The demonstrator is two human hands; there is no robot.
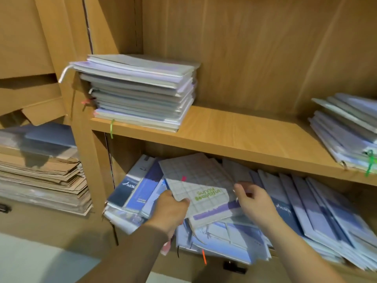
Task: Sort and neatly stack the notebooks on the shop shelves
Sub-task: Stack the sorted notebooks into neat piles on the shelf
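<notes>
On the lower shelf lies a messy heap of blue and white notebooks, fanned out and overlapping. My left hand grips the left edge of a grey checked notebook with green lettering, thumb on its cover, holding it above the heap. My right hand hovers at the notebook's right side, fingers loosely bent over the heap; whether it touches anything I cannot tell. A neat stack of pale notebooks stands at the left of the upper shelf. A slanted stack lies at its right end.
The middle of the upper shelf is bare wood. In the left bay sit a pile of brown paper sheets and some blue folders. Coloured ribbon markers hang from several notebooks. A wooden upright divides the two bays.
</notes>
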